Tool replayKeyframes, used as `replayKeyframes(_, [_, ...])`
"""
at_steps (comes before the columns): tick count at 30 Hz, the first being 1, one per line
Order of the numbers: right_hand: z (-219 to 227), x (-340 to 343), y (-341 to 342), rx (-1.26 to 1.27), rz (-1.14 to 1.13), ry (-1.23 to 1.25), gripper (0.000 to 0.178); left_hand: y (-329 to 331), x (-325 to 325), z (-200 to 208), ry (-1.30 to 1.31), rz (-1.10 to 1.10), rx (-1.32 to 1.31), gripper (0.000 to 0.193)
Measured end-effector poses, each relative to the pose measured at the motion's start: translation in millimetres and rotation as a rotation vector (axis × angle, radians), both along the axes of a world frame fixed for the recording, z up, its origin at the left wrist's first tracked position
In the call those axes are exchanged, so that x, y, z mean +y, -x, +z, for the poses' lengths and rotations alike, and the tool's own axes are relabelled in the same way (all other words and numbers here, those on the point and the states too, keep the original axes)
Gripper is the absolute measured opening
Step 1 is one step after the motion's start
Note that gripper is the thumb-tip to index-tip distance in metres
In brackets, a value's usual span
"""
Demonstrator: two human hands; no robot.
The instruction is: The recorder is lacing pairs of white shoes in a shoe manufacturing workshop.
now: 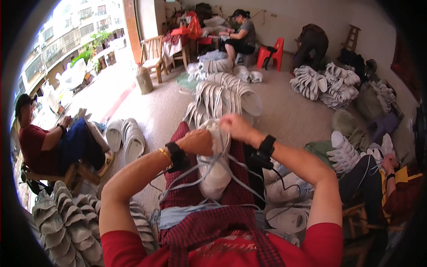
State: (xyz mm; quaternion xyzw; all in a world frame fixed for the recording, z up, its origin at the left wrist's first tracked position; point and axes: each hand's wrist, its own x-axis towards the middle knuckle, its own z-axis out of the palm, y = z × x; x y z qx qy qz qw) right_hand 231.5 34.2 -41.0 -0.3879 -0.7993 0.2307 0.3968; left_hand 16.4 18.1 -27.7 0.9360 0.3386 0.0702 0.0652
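Observation:
A white shoe [215, 171] lies on my lap, toe toward me, on red checked trousers. My left hand [196, 141] is closed on the shoe's upper left side. My right hand [235, 126] is closed at the shoe's top and pinches a pale grey lace [249, 178]. Several lace strands hang down both sides of the shoe across my thighs. Both wrists wear black bands; the left also has a yellow bracelet.
Rows of white shoes [222, 95] lie on the floor ahead, with more piles at right [329, 84] and lower left [66, 222]. A seated person in a dark red shirt [38, 147] is at left, another person [387, 182] at right, others at the back.

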Motion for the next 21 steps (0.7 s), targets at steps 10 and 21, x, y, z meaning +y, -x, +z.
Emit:
replayKeyframes(10, [5,-29,-4,0.630,0.202,0.550,0.024,-5,-59,87,0.701,0.074,-0.810,0.020])
replayKeyframes(21, [38,-46,12,0.336,-0.058,-0.038,0.021,-16,-45,42,0.801,0.264,-0.946,0.034])
